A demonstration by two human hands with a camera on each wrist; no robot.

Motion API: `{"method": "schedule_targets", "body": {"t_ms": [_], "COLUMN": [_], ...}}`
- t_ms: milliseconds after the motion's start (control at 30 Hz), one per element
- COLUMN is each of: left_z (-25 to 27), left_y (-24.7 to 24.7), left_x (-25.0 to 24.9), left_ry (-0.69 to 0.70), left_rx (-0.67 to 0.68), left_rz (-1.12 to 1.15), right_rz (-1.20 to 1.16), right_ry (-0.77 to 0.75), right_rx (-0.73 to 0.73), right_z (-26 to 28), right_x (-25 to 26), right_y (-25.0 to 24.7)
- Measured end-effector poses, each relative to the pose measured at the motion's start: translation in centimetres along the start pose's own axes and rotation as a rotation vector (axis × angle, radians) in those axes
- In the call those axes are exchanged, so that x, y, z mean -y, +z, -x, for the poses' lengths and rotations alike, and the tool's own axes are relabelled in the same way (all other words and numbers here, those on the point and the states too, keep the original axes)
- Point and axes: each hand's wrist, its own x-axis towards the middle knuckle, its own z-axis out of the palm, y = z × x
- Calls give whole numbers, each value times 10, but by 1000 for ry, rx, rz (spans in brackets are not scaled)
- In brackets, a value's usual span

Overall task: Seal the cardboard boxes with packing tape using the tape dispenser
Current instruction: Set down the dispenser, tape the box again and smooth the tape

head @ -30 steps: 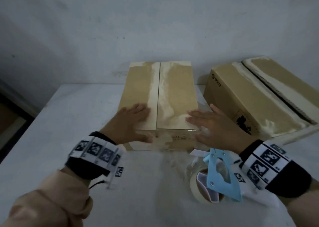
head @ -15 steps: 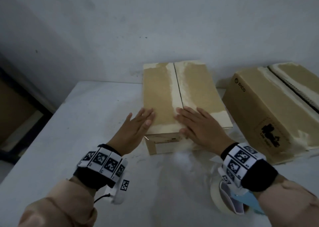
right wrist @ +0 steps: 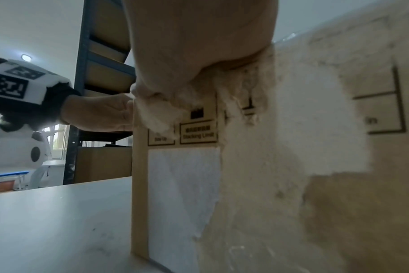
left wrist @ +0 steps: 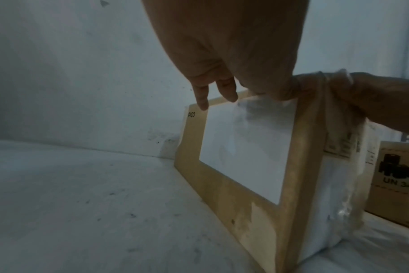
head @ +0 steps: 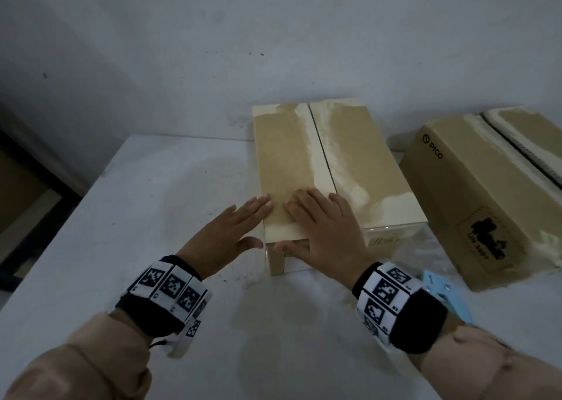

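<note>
Squarely: torn, papery rectangular cardboard box (head: pixel 334 168)

I've got both hands flat on the near box (head: pixel 292 162), left hand (head: pixel 226 232) at its left edge, right hand (head: pixel 327 232) on top, second box (head: pixel 474 205) right, blue tape dispenser (head: pixel 447 296) behind my right wrist.

Dim, bluish, grainy light fills all three views, with soft shadows and no glare. Wide-angle bending curves the edges, strongest toward 9 and 3 o'clock. Both wrist views blur close up; the right one brightens toward 9 o'clock.
</note>
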Motion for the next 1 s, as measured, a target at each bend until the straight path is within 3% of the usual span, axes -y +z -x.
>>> {"method": "schedule_targets", "body": {"t_ms": [267, 467, 600, 733, 1000], "left_z": [1, 0, 1, 2, 6], "left_y": [13, 21, 31, 31, 17], "left_x": [-10, -12, -23, -17, -10], "left_ry": [-24, -37, -102, -82, -19], "left_rx": [-115, -213, -316, -267, -145], "left_rz": [130, 149, 228, 188, 116], "right_rz": [161, 6, -73, 20, 84], "right_ry": [-49, -43, 41, 108, -39], "right_rx": [19, 77, 26, -6, 57], "right_z": [2, 6, 3, -3, 2], "right_x": [-5, -5, 3, 16, 0], "right_y": [8, -2, -4, 2, 5]}}
